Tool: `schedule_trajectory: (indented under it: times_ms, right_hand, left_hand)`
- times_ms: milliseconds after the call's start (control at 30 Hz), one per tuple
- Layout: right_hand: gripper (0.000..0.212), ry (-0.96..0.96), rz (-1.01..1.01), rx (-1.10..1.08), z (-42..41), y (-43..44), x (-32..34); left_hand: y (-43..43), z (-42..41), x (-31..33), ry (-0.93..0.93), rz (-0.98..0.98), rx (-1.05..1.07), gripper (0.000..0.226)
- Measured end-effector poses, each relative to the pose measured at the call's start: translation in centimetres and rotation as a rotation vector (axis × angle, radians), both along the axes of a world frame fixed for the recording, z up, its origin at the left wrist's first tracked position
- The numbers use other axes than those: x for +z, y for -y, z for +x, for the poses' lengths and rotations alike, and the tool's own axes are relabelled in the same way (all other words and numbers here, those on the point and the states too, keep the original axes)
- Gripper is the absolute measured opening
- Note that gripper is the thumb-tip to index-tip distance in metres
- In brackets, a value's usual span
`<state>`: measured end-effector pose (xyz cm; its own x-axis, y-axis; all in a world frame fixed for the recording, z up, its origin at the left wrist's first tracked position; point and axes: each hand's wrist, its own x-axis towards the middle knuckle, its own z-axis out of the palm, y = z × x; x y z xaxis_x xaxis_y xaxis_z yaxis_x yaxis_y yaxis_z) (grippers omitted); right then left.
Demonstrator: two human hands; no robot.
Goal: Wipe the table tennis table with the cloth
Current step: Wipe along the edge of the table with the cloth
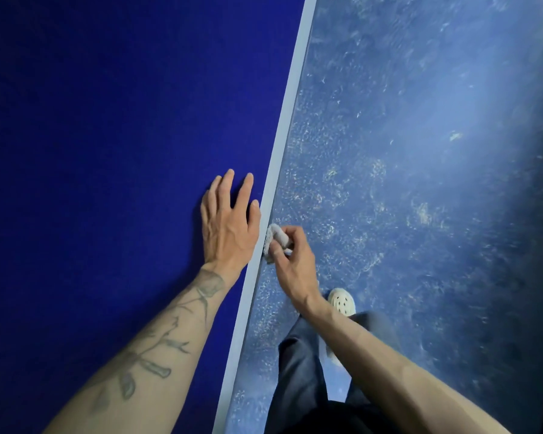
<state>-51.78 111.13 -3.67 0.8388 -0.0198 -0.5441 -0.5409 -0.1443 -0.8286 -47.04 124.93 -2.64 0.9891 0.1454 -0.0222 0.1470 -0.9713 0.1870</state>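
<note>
Edge wiping is seemingly going on: our right hand (290,264) is pinching the cloth (275,241) against the white edge (290,98) of the table tennis table (107,120), our left hand (226,223) lying flat beside that grip, and next we are needing a slide along it.

Matt blue table (91,120), seemingly terry cloth (275,238), speckled floor (420,183).

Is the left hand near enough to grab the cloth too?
Probably yes. The left hand lies flat on the table beside its pale edge stripe, and the cloth is pressed against that edge just past the thumb, pinched by the right hand. Nothing sits between them.
</note>
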Motion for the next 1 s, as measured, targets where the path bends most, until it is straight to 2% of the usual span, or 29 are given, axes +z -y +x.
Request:
schedule_trajectory:
  times_ms: [100, 200, 300, 533, 600, 833, 1000]
  right_hand:
    - [0.013, 0.021, 0.013, -0.001, 3.8, 0.6, 0.0]
    - [0.020, 0.079, -0.003, -0.086, 11.8, 0.7, 0.3]
    - [0.013, 0.125, 0.004, -0.141, 16.4, 0.7, 0.0]
    - [0.013, -0.048, 0.145, -0.043, 9.8, 1.5, -0.4]
    - [0.014, -0.047, 0.164, -0.023, 11.3, 1.9, -0.8]
    - [0.013, 0.079, 0.125, -0.155, 25.2, 2.1, -1.3]
    - [0.015, 0.022, 0.156, -0.092, 21.6, 2.3, -0.5]
  left_hand:
    - [0.7, 3.7, -0.2, 0.003, 0.002, -0.036, 0.050]
    - [1.4, 7.1, -0.6, 0.021, 0.020, -0.069, 0.050]
    - [1.8, 10.2, -0.7, 0.027, 0.051, -0.090, 0.049]
    - [2.8, 17.9, -0.3, 0.021, 0.049, -0.084, 0.052]
    - [2.9, 20.1, -0.5, 0.027, 0.032, -0.072, 0.052]
    - [2.5, 22.1, -1.6, 0.114, 0.020, -0.063, 0.051]
    - [2.6, 22.4, -1.5, 0.099, 0.008, -0.057, 0.052]
